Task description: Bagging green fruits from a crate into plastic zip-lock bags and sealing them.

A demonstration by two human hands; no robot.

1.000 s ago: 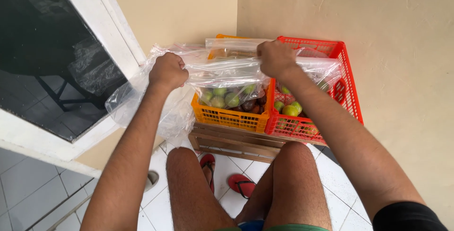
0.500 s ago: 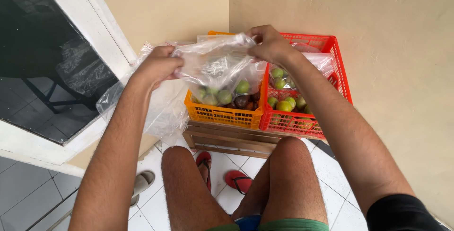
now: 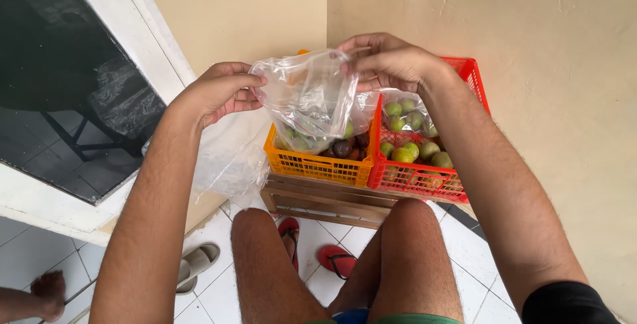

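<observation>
the left hand (image 3: pixel 222 92) and the right hand (image 3: pixel 388 62) are both closed in a pinch on the top edge of a clear plastic bag (image 3: pixel 308 98), one at each side, holding it up in the air so it hangs down between them. the bag is over an orange crate (image 3: pixel 318 165) with green and dark fruit, which sits touching a red crate (image 3: pixel 415 178) of green fruit. both crates rest on a wooden pallet (image 3: pixel 325 198) on the tiled floor (image 3: pixel 219 291), near red sandals (image 3: pixel 335 259).
</observation>
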